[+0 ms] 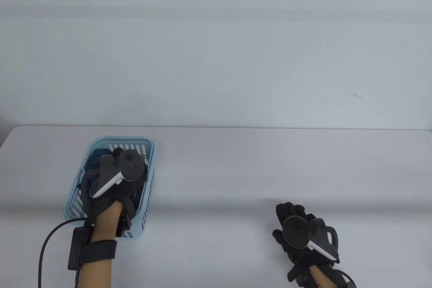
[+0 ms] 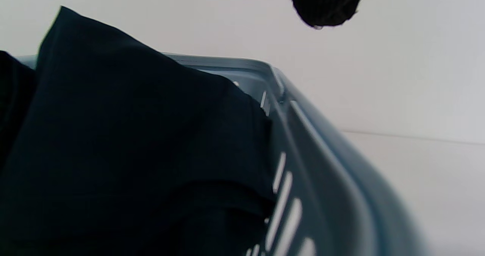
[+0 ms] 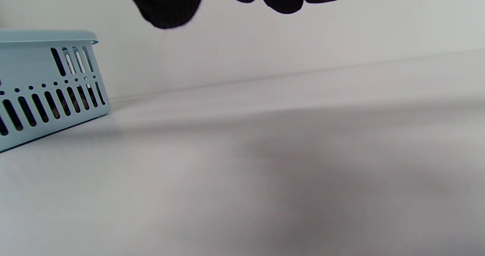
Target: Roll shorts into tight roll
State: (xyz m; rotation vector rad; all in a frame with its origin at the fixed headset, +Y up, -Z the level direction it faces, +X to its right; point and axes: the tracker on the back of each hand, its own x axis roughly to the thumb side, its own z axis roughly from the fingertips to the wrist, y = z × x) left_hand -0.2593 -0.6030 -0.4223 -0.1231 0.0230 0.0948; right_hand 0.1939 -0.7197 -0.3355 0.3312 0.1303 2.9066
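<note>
The dark navy shorts (image 1: 97, 157) lie bunched in a light blue slotted basket (image 1: 111, 139) at the table's left. My left hand (image 1: 118, 152) reaches down into the basket over the shorts. In the left wrist view the shorts (image 2: 132, 153) fill the left side, and my fingertips (image 2: 326, 3) hang free above them, holding nothing. My right hand (image 1: 291, 209) hovers low over the bare table at the front right, fingers loosely spread and empty. Its fingers (image 3: 166, 5) hang at the top of the right wrist view.
The basket wall (image 2: 333, 180) runs beside the shorts on the right. In the right wrist view the basket (image 3: 45, 81) stands far to the left. The white table (image 1: 243, 173) stretches between the hands, with a pale wall behind it.
</note>
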